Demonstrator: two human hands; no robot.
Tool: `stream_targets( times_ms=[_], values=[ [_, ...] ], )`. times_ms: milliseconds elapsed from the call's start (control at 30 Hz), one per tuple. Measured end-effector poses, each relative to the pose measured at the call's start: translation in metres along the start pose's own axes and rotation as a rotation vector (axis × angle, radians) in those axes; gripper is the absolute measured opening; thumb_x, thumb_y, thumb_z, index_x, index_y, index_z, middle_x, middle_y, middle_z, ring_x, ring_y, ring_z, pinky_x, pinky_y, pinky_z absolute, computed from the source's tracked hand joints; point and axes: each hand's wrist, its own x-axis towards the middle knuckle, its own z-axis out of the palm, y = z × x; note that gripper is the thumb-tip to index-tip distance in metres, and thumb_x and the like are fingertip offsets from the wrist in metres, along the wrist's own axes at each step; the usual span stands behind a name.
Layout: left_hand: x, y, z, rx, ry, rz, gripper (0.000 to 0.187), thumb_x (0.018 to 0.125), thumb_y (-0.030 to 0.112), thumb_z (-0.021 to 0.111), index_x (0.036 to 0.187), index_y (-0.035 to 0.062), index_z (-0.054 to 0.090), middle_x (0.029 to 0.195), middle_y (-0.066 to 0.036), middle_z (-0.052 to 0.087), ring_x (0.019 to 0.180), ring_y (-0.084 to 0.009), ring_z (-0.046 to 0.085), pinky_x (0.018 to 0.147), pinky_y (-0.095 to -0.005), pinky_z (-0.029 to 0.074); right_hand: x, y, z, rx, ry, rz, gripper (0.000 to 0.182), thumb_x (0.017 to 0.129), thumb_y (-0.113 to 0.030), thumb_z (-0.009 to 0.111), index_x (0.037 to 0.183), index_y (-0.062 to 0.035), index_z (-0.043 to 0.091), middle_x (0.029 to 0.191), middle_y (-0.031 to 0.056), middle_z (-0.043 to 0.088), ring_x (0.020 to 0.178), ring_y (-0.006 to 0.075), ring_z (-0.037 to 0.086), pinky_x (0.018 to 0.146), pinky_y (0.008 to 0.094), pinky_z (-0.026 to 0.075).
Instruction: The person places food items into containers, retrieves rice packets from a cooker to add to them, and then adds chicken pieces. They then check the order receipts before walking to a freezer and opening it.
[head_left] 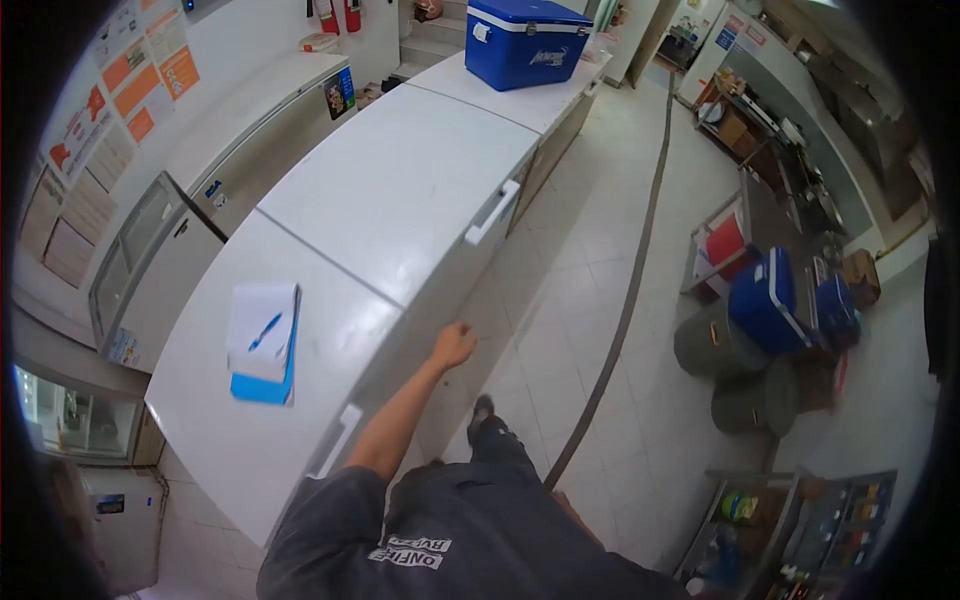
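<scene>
My left hand [455, 345] hangs over the floor beside the long white chest freezer [330, 310], its fingers loosely curled and nothing seen in them. It does not touch the freezer. On the freezer's near lid lies an open notepad [262, 312] with a blue pen [265, 331] on its page and a blue cover [262, 388] showing underneath. A white handle [335, 442] on the freezer's side is close to my left forearm. Of my right arm only a bit of skin shows beside the dark shirt; the right hand is hidden.
A blue cooler [525, 45] stands at the freezer's far end. A dark strip [640, 255] runs along the tiled floor [560, 300]. On the right are grey bins [755, 397], another blue cooler [762, 300], a metal table [760, 205] and low shelves [740, 530].
</scene>
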Motion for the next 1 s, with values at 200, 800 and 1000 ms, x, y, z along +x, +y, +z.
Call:
stream_targets(
  times_ms=[200, 800, 1000],
  values=[
    [0.227, 0.056, 0.014, 0.279, 0.386, 0.333, 0.058, 0.078, 0.018, 0.064, 0.124, -0.0096, 0.042, 0.108, -0.027, 0.055, 0.108, -0.0411, 0.052, 0.095, -0.0447, 0.042, 0.188, 0.002, -0.06, -0.686, -0.029, -0.455, 0.027, 0.09, -0.029, 0.052, 0.086, -0.0053, 0.063, 0.072, 0.0069, 0.061, 0.068, 0.0256, 0.058, 0.062, 0.0443, 0.045],
    [0.356, 0.262, -0.315, 0.626, 0.265, -0.251, 0.04, 0.079, 0.027, 0.072, 0.107, 0.0011, 0.059, 0.081, -0.022, 0.06, 0.078, -0.0392, 0.059, 0.07, -0.045, 0.047, 0.362, -0.642, -0.164, 0.05, -0.177, -0.172, 0.028, 0.093, -0.024, 0.053, 0.11, -0.0023, 0.058, 0.093, 0.0079, 0.066, 0.076, 0.0156, 0.064, 0.063, 0.0271, 0.049],
    [0.419, 0.271, -0.503, 1.097, 0.683, -0.421, 0.054, 0.081, 0.041, 0.069, 0.124, 0.0104, 0.058, 0.12, -0.018, 0.059, 0.111, -0.0272, 0.056, 0.095, -0.0367, 0.044, 0.369, -0.705, -0.125, -0.159, -0.286, -0.357, 0.027, 0.093, -0.024, 0.053, 0.109, -0.0025, 0.059, 0.094, 0.0089, 0.067, 0.077, 0.016, 0.063, 0.065, 0.0267, 0.049]
  ],
)
